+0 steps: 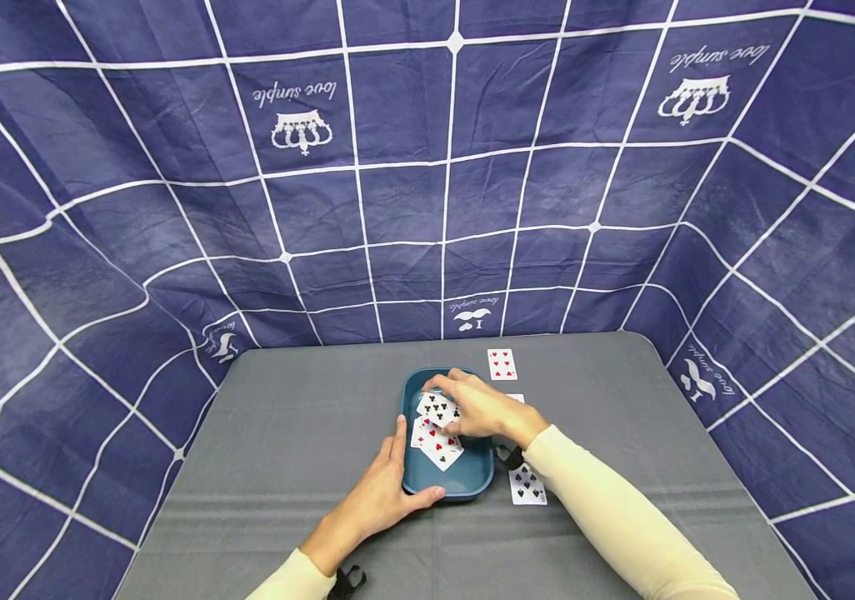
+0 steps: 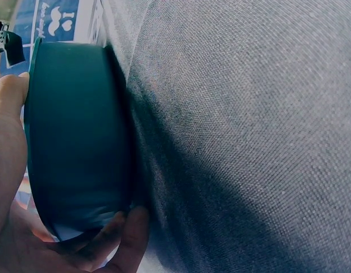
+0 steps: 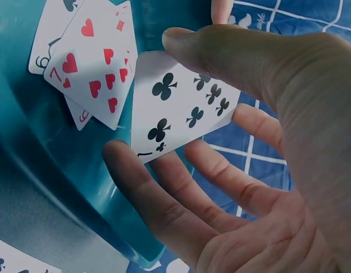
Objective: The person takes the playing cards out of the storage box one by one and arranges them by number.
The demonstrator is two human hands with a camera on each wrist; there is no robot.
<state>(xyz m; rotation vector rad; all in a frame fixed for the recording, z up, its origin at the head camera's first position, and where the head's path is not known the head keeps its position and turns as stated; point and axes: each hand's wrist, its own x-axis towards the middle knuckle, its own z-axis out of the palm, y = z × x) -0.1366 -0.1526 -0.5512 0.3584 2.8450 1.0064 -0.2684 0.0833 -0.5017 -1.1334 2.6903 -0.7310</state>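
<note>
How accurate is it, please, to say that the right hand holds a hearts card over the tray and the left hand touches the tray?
Not hearts: the held card is clubs, as the right wrist view shows. The right hand holds it over the tray, which the left hand touches.

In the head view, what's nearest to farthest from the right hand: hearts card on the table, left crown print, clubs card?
1. Clubs card: held by the right hand.
2. Hearts card: far end of the table.
3. Left crown print: high up the back cloth.
</note>
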